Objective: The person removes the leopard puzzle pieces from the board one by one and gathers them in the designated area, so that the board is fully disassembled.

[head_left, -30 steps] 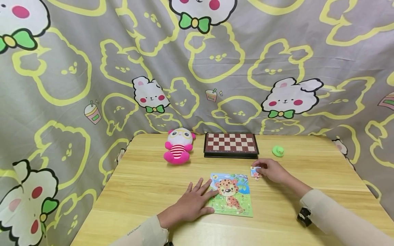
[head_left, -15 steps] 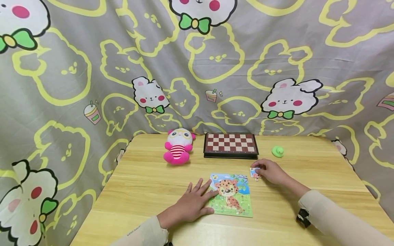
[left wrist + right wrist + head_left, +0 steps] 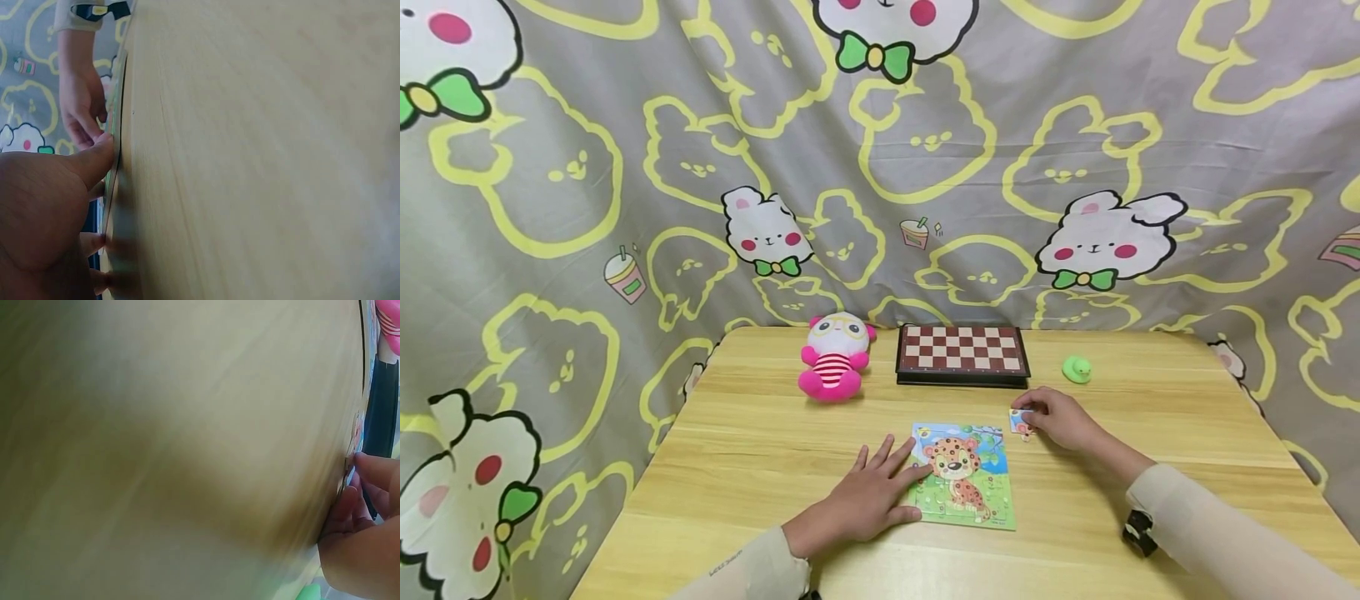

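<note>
A square jigsaw puzzle [image 3: 973,500] with a spotted cub on it lies flat on the wooden table. My left hand [image 3: 868,500] rests with fingers spread at its left side, the index finger and thumb over its edge. In the left wrist view the thumb [image 3: 97,156] presses on the puzzle's rim. To the right of the puzzle, my right hand [image 3: 1063,417] holds a small blue-and-pink puzzle piece [image 3: 1018,421] between thumb and fingers, low at the table. The right wrist view has the fingertips [image 3: 362,460] at the piece's edge; the hand hides part of it.
Behind the puzzle lies a checkered chessboard case [image 3: 962,350]. A pink plush panda [image 3: 833,367] sits to its left, and a small green toy duck [image 3: 1077,369] to its right. A patterned curtain [image 3: 865,183] hangs behind the table [image 3: 737,450].
The puzzle piece has shifted very slightly left under my right hand. My left hand and the puzzle stay in place.
</note>
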Action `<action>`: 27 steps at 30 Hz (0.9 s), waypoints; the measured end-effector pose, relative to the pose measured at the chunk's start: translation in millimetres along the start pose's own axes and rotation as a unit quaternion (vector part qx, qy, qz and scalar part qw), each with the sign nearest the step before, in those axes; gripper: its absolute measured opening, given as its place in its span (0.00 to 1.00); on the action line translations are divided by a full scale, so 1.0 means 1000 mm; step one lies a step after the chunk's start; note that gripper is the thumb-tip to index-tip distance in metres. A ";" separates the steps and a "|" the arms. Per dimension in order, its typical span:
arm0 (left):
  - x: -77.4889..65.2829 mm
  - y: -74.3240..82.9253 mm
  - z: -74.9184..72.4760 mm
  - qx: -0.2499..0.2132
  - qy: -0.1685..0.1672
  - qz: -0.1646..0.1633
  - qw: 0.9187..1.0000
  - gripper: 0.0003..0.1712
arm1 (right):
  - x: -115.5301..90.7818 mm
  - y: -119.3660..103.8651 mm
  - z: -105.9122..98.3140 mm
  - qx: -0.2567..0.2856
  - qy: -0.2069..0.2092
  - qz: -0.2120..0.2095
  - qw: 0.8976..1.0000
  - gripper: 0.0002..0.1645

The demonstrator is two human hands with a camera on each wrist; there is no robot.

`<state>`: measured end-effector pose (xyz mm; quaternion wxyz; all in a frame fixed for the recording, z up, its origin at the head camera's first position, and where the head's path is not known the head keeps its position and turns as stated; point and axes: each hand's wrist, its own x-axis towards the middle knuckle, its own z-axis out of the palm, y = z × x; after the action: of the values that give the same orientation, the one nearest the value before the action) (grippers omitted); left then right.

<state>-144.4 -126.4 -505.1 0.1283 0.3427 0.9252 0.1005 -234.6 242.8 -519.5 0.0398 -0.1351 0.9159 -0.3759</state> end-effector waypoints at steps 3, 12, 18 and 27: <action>0.000 0.001 0.000 0.001 0.001 0.000 1.000 0.37 | 0.000 0.000 -0.001 0.003 -0.002 0.000 1.000 0.10; 0.001 0.001 0.000 0.006 -0.001 -0.007 1.000 0.37 | 0.000 -0.001 -0.002 0.008 -0.004 -0.001 1.000 0.09; 0.001 0.001 0.000 -0.003 0.004 -0.001 1.000 0.37 | 0.001 -0.001 -0.003 0.012 -0.008 0.004 1.000 0.09; 0.000 0.001 0.000 0.002 0.003 -0.004 1.000 0.37 | -0.001 -0.005 -0.009 0.036 -0.028 0.002 0.999 0.10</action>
<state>-143.9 -125.3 -505.2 0.1250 0.3391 0.9271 0.0989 -234.2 245.5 -509.9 0.0714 -0.1420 0.9006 -0.4045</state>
